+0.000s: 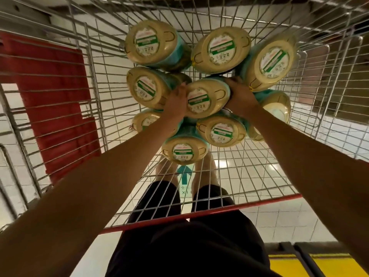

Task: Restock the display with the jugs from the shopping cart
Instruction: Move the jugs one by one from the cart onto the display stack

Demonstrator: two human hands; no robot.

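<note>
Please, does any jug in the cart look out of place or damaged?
No spill or damage shows. One jug at the right, beside the right hand, shows a pale face without the green label the others carry; it may lie turned or tipped.

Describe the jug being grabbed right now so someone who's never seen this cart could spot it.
Look into the wire shopping cart with the red rim bar, where cream-topped, green-labelled jugs stand bunched. The middle jug is ringed by the others. It alone is held, the left hand on one side and the right hand on the other.
</note>
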